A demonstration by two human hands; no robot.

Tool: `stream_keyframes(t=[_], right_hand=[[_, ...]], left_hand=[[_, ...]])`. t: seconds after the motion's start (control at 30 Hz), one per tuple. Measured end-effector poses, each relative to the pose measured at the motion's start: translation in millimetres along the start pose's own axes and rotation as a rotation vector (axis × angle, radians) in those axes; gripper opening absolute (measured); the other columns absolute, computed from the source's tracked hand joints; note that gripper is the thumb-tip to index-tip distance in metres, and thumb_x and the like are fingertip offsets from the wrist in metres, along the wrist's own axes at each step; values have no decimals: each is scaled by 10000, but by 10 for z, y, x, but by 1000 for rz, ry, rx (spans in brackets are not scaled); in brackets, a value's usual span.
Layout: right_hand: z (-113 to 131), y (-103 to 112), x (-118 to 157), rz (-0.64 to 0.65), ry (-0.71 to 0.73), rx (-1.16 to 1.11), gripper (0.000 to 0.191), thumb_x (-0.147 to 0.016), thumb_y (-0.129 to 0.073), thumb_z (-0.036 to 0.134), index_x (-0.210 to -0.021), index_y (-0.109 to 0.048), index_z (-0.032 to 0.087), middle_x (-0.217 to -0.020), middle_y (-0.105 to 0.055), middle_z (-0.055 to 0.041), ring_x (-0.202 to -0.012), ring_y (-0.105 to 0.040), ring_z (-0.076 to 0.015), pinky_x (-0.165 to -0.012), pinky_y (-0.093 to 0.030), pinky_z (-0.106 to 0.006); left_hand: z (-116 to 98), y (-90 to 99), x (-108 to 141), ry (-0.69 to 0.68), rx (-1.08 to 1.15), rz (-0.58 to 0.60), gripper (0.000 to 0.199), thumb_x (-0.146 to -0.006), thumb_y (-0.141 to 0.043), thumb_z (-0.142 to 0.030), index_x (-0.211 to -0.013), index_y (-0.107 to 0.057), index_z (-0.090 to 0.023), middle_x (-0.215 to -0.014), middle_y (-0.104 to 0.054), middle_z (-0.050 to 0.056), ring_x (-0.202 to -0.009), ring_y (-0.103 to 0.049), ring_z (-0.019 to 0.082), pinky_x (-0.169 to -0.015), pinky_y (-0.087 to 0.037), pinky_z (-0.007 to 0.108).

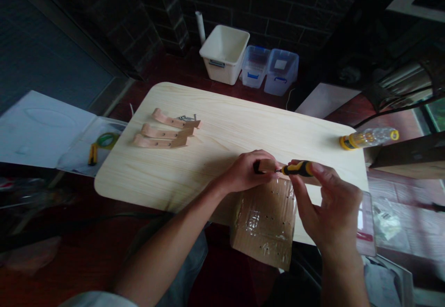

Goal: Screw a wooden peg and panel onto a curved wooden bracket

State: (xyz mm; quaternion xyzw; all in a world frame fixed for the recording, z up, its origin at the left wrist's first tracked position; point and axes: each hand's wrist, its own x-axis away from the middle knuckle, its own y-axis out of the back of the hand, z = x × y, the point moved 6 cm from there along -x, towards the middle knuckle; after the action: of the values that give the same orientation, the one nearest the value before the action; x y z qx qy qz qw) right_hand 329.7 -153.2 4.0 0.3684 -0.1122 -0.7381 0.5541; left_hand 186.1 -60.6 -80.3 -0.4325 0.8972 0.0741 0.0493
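Observation:
My left hand (248, 170) is closed around a small wooden piece (267, 165) near the table's front edge. In my right hand (327, 196) is a yellow and black screwdriver (298, 169), its tip pointing left at the wooden piece. Just below both hands, a taped cardboard sheet (266, 219) with small holes hangs over the table edge. Several curved wooden pieces (165, 133) with dark holes lie on the left part of the table, and metal screws (187, 118) rest beside them.
The pale wooden table (215, 112) has a clear tube with yellow ends (369, 139) at its right edge. Behind it stand a white bin (225, 53) and two clear boxes (269, 68). An open white box (83, 135) is at the left.

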Motion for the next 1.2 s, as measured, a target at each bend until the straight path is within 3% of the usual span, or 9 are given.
stream_keyframes(t=[0.2, 0.3, 0.53, 0.77, 1.07, 1.2], right_hand=[[36, 2, -10, 16, 64, -68, 527, -914, -692, 99, -1382, -596, 322, -1236, -761, -66, -1103, -759, -246, -969, -635, -510], [57, -3, -14, 54, 60, -16, 473, -927, -665, 93, -1346, -626, 309, -1213, -779, -60, -1066, -775, -237, -934, -650, -478], [-11, 29, 1, -18, -15, 39, 317, -941, -703, 163, -1235, -686, 281, -1147, -792, -70, -1022, -773, -248, -892, -648, -482], [45, 1, -20, 18, 16, -53, 436, -927, -686, 122, -1318, -639, 310, -1230, -770, -68, -1094, -761, -253, -957, -634, -513], [56, 28, -18, -6, 15, 33, 381, -940, -700, 147, -1272, -663, 331, -1133, -780, -45, -1015, -768, -244, -900, -637, -488], [83, 2, -22, 28, 60, -41, 519, -930, -689, 109, -1378, -598, 354, -1269, -739, -61, -1127, -749, -257, -925, -640, -490]], left_hand=[[-5, -4, -10, -16, -2, 22, 212, -904, -775, -350, -1021, -751, -175, -1105, -760, 102, -1081, -704, 229, -1007, -543, 380], [10, -6, -18, 6, -22, 19, 204, -899, -782, -361, -1003, -753, -189, -1103, -761, 91, -1072, -706, 225, -1005, -541, 376], [19, -9, -19, 3, -4, 8, 201, -898, -779, -360, -992, -746, -186, -1084, -762, 90, -1059, -707, 221, -993, -544, 376], [16, -11, -21, 5, -9, 10, 185, -897, -768, -335, -1001, -750, -183, -1091, -763, 94, -1061, -706, 225, -984, -546, 379], [15, -10, -12, -22, -17, -11, 181, -902, -766, -330, -994, -755, -174, -1077, -767, 96, -1049, -715, 224, -976, -550, 376], [8, -9, -17, -5, -22, -10, 180, -889, -765, -337, -985, -753, -186, -1083, -770, 93, -1057, -713, 230, -991, -552, 386]])
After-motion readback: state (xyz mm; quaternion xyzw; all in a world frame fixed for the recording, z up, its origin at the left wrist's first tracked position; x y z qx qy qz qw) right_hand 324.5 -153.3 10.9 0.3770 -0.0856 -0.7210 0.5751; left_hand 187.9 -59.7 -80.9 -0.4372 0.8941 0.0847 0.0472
